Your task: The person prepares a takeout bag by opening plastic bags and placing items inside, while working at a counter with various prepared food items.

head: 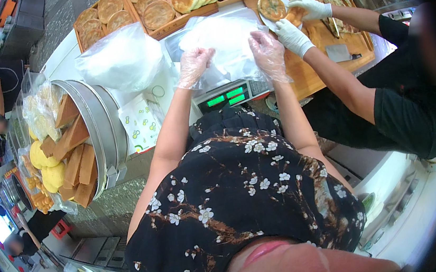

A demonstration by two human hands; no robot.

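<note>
My left hand point(196, 67), in a clear plastic glove, pinches the left side of a thin plastic bag point(227, 39). On its right side, my right hand point(268, 55), gloved the same way, grips the bag too. Both hands are above a digital weighing scale point(226, 97) with lit green displays, its top mostly hidden by plastic. Left of my left hand lies a bulky stack of clear plastic bags point(122, 58). Printed white paper bags point(140, 122) lie on the white counter below that stack.
At right, a co-worker's gloved hands point(296, 40) handle flatbread on a plate point(268, 21) over a wooden board point(315, 76). A cleaver point(339, 53) lies there. Trays of round flatbreads point(157, 13) line the back. A metal steamer point(102, 136) holding cakes and yellow buns stands left.
</note>
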